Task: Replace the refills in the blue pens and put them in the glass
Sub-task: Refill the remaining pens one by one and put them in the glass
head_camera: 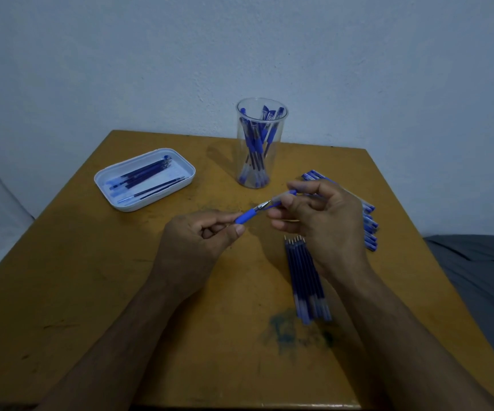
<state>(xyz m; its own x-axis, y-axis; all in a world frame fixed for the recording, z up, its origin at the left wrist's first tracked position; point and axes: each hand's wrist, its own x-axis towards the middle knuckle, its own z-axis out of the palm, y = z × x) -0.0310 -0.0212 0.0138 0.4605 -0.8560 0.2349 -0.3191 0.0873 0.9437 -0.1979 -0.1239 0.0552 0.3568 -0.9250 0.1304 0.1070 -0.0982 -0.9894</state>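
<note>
My left hand [201, 235] pinches the blue grip section [245, 217] of a pen, its metal tip pointing right. My right hand [320, 215] holds the clear pen barrel [284, 197] just right of that tip, over the middle of the table. A clear glass [260, 143] with several blue pens in it stands at the back. A bundle of blue refills [306, 277] lies under my right wrist. A row of blue pens [369, 223] lies to the right, partly hidden by my right hand.
A white tray [145, 179] with several refills sits at the back left of the yellow-brown table [121, 292]. A blue ink stain [287, 330] marks the table near the front. Grey cloth [477, 271] lies beyond the right edge. A pale wall stands behind.
</note>
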